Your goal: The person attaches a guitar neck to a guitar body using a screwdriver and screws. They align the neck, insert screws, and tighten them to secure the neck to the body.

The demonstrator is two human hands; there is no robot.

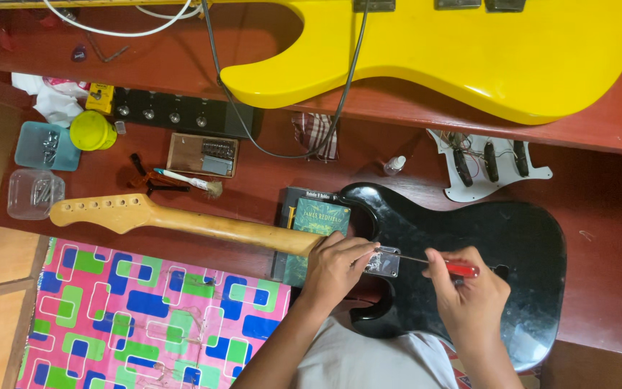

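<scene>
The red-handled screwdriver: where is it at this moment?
In the head view, the red-handled screwdriver is right of centre in the right hand, over the black guitar body, its tip at the metal neck plate beside the left hand.

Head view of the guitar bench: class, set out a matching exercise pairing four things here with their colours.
Things:
1. screwdriver handle in the right hand
2. guitar body under the left hand
3. guitar at the top
4. round tub at the left

Colours:
A. black
B. yellow-green
C. red
D. bright yellow

Pairs: 1-C, 2-A, 3-D, 4-B
</scene>
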